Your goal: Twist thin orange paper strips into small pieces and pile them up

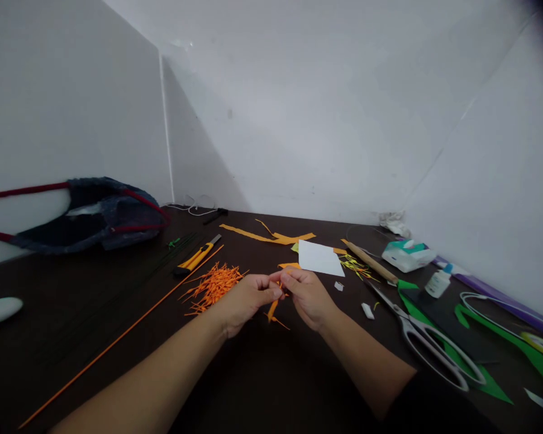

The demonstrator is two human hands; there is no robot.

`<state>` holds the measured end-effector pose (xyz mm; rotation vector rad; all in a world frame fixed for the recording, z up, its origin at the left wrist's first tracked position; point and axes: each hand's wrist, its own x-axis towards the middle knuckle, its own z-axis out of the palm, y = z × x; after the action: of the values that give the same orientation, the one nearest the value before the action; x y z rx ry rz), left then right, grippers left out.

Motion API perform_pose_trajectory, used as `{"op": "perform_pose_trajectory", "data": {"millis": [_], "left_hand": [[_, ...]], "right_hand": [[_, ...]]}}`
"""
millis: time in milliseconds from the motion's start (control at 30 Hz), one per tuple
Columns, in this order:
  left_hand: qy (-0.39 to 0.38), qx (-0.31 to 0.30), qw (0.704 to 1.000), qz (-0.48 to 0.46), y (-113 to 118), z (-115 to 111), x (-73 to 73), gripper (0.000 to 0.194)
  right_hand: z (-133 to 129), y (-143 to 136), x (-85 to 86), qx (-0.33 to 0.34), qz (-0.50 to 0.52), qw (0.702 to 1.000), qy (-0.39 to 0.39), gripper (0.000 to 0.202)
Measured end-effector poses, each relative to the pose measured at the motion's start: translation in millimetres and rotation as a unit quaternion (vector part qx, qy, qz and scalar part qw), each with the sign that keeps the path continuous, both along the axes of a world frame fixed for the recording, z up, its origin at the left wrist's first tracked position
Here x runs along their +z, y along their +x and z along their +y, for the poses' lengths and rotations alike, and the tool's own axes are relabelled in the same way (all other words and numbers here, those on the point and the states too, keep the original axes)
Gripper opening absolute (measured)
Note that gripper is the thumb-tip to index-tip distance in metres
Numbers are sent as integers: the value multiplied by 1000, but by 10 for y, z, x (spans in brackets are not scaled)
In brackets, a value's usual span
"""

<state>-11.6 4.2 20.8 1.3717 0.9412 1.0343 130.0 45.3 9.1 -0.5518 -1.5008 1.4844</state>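
My left hand [252, 299] and my right hand [308, 294] meet at the fingertips over the dark table. Both are pinched on a small orange paper piece [279, 283], mostly hidden by the fingers. Below them lie orange scraps [273, 311]. Close to my left hand is a pile of thin twisted orange paper pieces [218, 286]. A long thin orange stick [117, 339] runs from beside the pile toward the near left. Beyond my right hand lies a white sheet of paper [321, 258], with orange crepe strips [280, 239] farther back.
A yellow utility knife [198, 258] lies left, near a denim bag [117, 214]. On the right are scissors [428, 340], a glue bottle [438, 281], a wooden stick [368, 260], a tissue pack [407, 256] and green crepe paper [489, 383]. White walls enclose the table.
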Motion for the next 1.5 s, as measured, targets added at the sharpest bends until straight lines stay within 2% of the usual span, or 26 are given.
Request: {"op": "perform_pose_trajectory", "data": {"millis": [100,300,400,500,633,733,800,867,967,1167,1300,1400,1500], "left_hand": [[27,43,999,15,20,1,0,14],[87,120,980,131,61,35,-32,21],[138,160,957,200,100,23,-7,20],[205,195,920,271,133,-5,29,18],[240,200,896,316,145,-22,41,18],[206,202,913,289,132,-15,29,17],[154,190,937,249,116,-11,28,15],[119,169,955,211,94,-12,36,15],[114,135,969,173,67,-19,49,16],[102,96,980,143,55,-15,16,19],[108,96,974,176,61,-15,21,20],[132,128,958,219,74,-23,53,17],[189,172,927,273,94,-26,75,18]], "right_hand": [[2,-19,-14,-42,-3,999,3,15],[-19,-66,-23,-79,40,995,-35,24],[-34,-89,-31,-104,72,991,-38,31],[-52,-124,-52,-137,82,986,-41,35],[-63,-158,-69,-149,82,984,-58,35],[-59,-127,-39,-123,77,987,-73,28],[-51,-73,-8,-58,83,991,-88,20],[-39,-9,15,18,84,991,-100,23],[-12,69,20,75,74,991,-79,20],[26,96,11,68,80,994,-16,4],[25,69,3,36,77,996,-35,11],[5,26,-23,0,92,994,-52,19],[-31,-28,-51,-22,107,992,-71,21]]}}
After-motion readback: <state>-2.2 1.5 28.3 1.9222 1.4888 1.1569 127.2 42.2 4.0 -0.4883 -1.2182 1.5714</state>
